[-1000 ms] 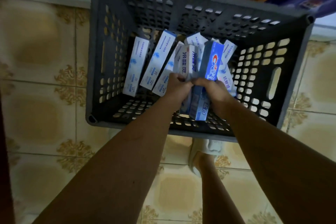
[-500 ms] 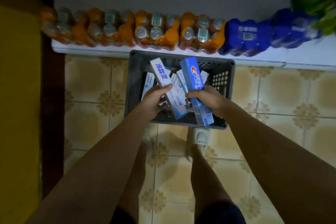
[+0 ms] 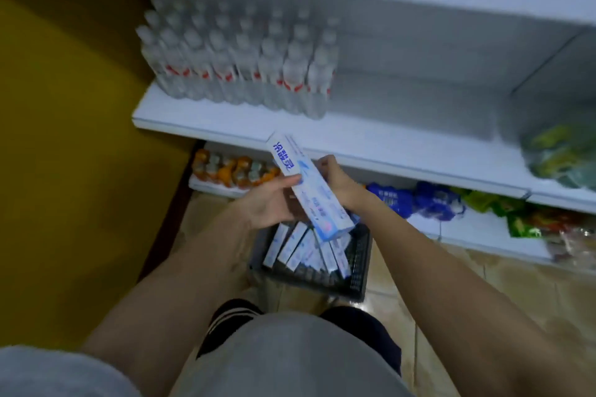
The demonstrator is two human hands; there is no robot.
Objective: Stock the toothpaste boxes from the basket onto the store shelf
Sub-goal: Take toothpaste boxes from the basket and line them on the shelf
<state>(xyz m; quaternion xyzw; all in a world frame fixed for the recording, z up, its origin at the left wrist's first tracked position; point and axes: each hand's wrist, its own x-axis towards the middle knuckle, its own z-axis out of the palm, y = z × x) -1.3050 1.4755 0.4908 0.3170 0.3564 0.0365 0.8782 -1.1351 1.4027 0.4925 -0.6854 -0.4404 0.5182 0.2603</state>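
both hands, left (image 3: 267, 203) and right (image 3: 338, 182), grip 1 long white-blue toothpaste box (image 3: 309, 190) above basket (image 3: 359, 271).

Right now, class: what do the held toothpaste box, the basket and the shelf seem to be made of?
Toothpaste box, held by both hands: printed cardboard, probably glossy; sharp folded edges, blue lettering.
Basket: dark moulded plastic, matte; a wall pierced with a grid of holes.
Shelf: likely white-painted metal, smooth; a thin flat board with a rolled front lip.

One head-worn camera looks steeply down and forward, close over the basket (image 3: 358, 271), facing the shelf (image 3: 371, 142).
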